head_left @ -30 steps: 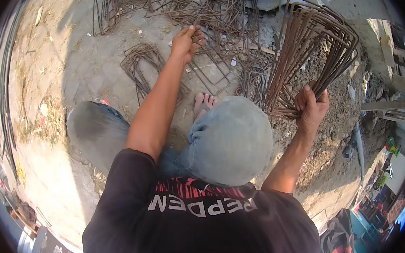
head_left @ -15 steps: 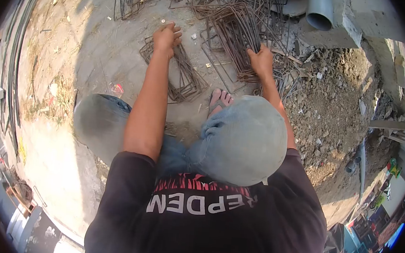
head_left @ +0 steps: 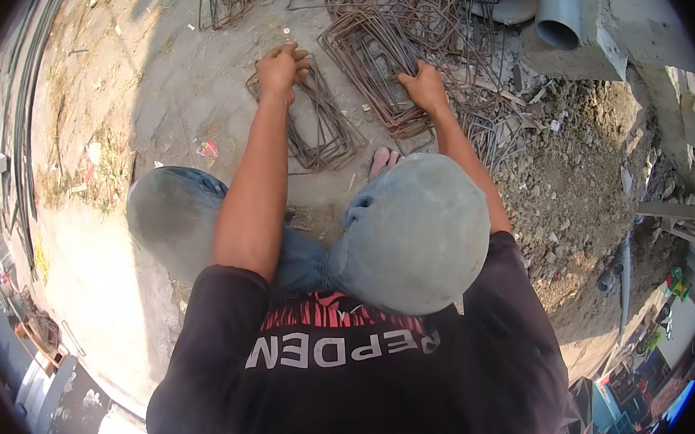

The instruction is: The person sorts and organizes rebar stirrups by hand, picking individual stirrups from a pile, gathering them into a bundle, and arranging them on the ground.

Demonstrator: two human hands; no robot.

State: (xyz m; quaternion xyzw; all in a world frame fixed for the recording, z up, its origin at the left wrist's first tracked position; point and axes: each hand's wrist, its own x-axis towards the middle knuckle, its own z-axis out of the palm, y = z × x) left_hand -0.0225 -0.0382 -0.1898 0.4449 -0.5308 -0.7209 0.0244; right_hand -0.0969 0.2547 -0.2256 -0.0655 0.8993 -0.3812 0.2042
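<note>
The ground (head_left: 188, 115) is shady in the middle and sunny on the left, where long dark rods (head_left: 19, 101) lie. Lumpy brown dirt (head_left: 585, 150) sits on the right, near a fat grey pipe (head_left: 559, 9) and rough concrete (head_left: 647, 41).

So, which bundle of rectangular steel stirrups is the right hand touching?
The larger bundle, held at its right edge by the right hand. The smaller bundle lies by the left hand; the tangled heap lies farther out.
</note>
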